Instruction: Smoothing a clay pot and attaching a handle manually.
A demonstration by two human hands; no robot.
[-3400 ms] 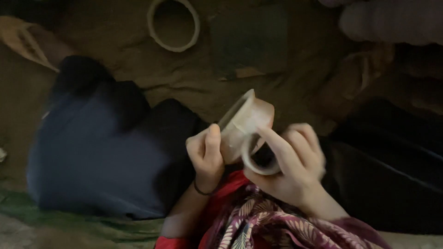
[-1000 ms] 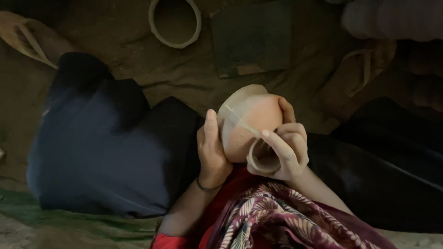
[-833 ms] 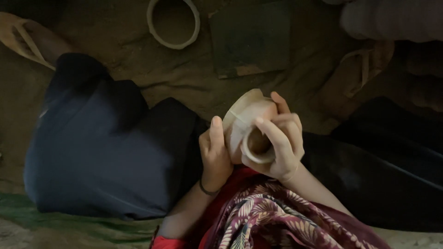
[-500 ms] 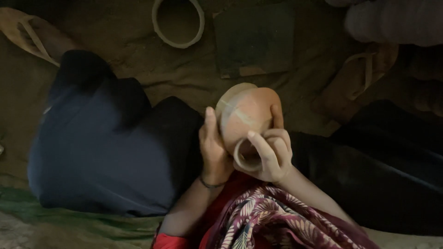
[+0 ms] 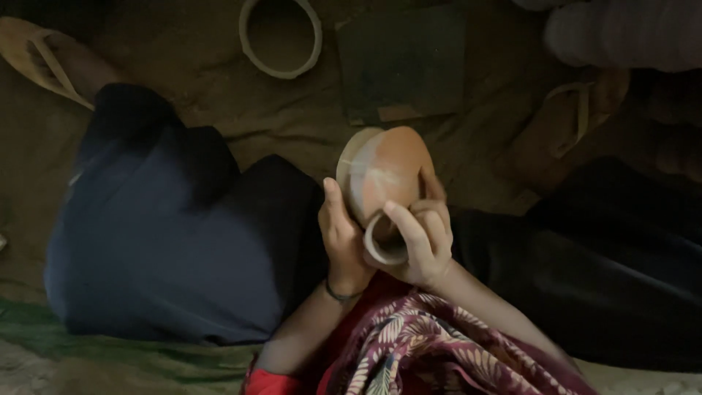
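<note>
Both gripping, left hand (image 5: 342, 238) and right hand (image 5: 420, 238) clamped around small clay pot (image 5: 384, 175), mouth toward the wearer, above dark cloth (image 5: 168, 241).

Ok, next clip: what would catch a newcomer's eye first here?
A small round orange-brown clay pot sits mid-frame, cupped by the left hand and right hand, its pale mouth turned toward the camera. Behind it, a pale clay ring lies on the dirt floor, and a tan sandal lies to the right.

Floor before me: brown cloth ground cover (image 5: 219, 139). On it: one pale clay ring (image 5: 280, 38), one dark flat slab (image 5: 402, 62), one sandal at upper left (image 5: 51, 58), another sandal at right (image 5: 567, 128). Green matting (image 5: 110, 351) along my near edge.
</note>
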